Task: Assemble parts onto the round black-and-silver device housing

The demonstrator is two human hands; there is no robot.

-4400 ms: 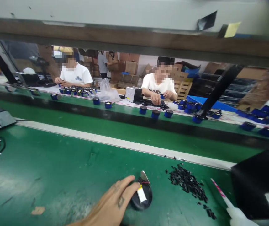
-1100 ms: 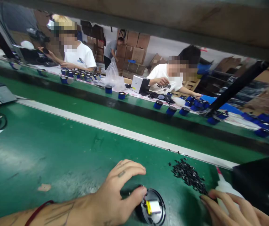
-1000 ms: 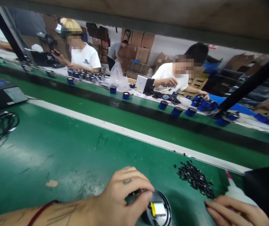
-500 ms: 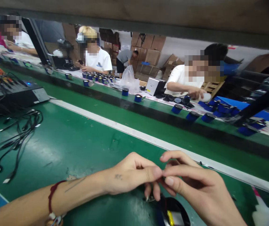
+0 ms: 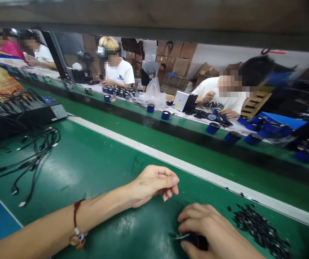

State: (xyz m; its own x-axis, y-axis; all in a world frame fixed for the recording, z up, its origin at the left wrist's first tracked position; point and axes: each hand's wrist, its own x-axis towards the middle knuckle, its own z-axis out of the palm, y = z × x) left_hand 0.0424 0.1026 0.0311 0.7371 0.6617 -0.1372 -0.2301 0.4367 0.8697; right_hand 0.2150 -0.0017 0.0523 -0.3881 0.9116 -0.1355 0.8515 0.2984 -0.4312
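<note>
Your right hand (image 5: 211, 233) lies curled over the round black part (image 5: 197, 241) on the green mat (image 5: 89, 169), hiding most of it, so its hold looks like a loose clasp, though the view is poor. Your left hand (image 5: 154, 183) hovers just up-left, thumb and fingertips pinched narrow on nothing you can see. A heap of small black pieces (image 5: 259, 230) lies to the right, and tangled cables (image 5: 32, 154) lie well to the left.

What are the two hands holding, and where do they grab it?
The right hand covers a round black part from above. The left hand has its fingertips pinched together; whether it holds anything cannot be told.
</note>
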